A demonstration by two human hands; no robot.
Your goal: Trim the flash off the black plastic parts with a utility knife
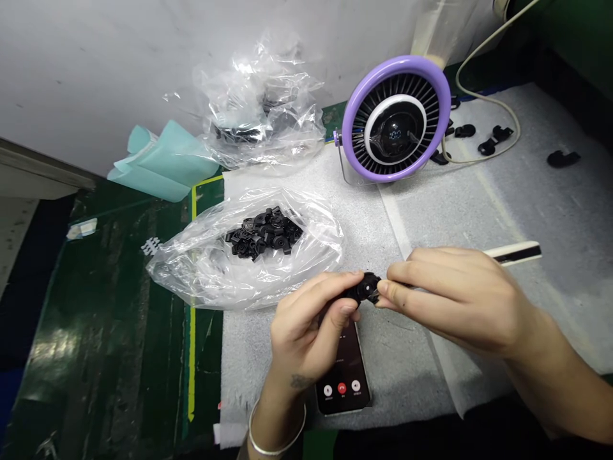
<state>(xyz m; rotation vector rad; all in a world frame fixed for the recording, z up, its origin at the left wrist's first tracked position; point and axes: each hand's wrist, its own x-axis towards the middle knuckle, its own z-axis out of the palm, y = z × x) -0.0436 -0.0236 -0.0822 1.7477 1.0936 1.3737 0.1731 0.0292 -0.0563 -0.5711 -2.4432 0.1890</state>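
My left hand (311, 319) is closed, pinching a small round black plastic part (368, 287) between thumb and fingers. From the other side my right hand (454, 297) meets that part, its fingertips pressed against the edge. A slim tool with a white and black handle (514, 253) sticks out behind my right hand, which grips it; its working tip is hidden by the fingers. Just beyond my left hand, an open clear plastic bag (191, 281) holds a heap of small black parts (265, 233). Under my hands lies a phone (342, 367) with a call screen lit.
A purple round fan (352, 153) stands at the back. Several black parts (464, 131) lie right of it beside a pale cable (514, 137). Another plastic bag (287, 144) and a folded light-blue sheet (167, 163) are at the back left. White foam sheeting (268, 377) covers the green table (110, 332).
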